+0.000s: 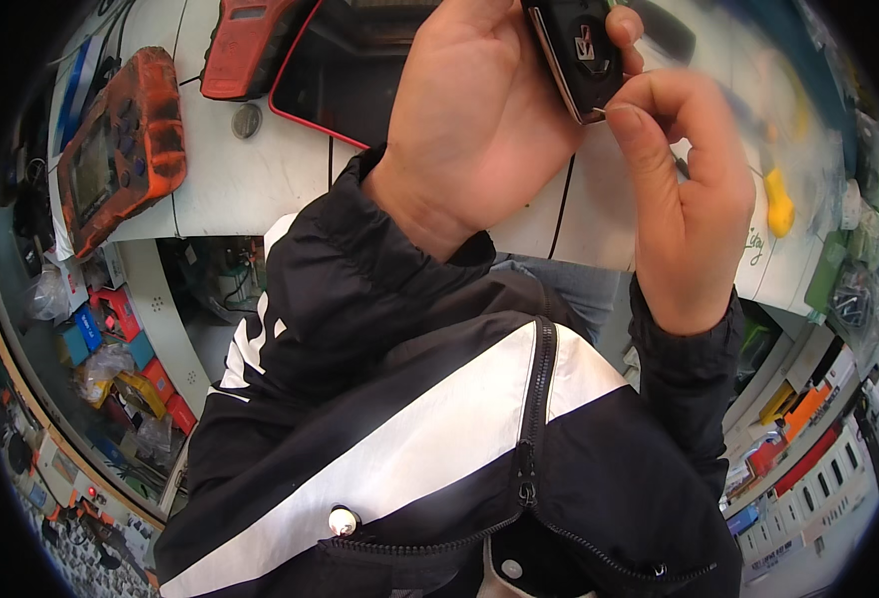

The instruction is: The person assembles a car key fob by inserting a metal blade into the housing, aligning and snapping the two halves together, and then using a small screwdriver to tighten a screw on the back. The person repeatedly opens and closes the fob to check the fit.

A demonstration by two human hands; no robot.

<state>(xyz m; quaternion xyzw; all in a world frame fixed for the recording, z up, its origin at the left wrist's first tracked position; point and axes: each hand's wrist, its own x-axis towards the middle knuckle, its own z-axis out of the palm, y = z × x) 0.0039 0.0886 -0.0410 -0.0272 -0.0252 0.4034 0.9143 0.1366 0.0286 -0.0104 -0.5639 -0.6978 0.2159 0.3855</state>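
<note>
A black car key fob (596, 78) with a silver emblem lies tilted in my left hand (477, 112), its palm turned up and the fingertips curled round the fob's far side. At the fob's lower corner, my right hand (690, 172) pinches a thin, light metallic piece (598, 111) between thumb and forefinger. Most of that piece is hidden by the fingers, so its kind is unclear. A bright metal edge runs along the fob's left side. Both hands are above the white worktable (222, 179).
Left of my hands are a red-edged tablet (342, 82), a coin cell (246, 120), a red-and-black handheld device (241, 52) and a worn orange handheld device (121, 153). A yellow-handled tool (779, 202) and plastic bags (865, 276) lie right. Boxes (114, 314) fill a lower-left shelf.
</note>
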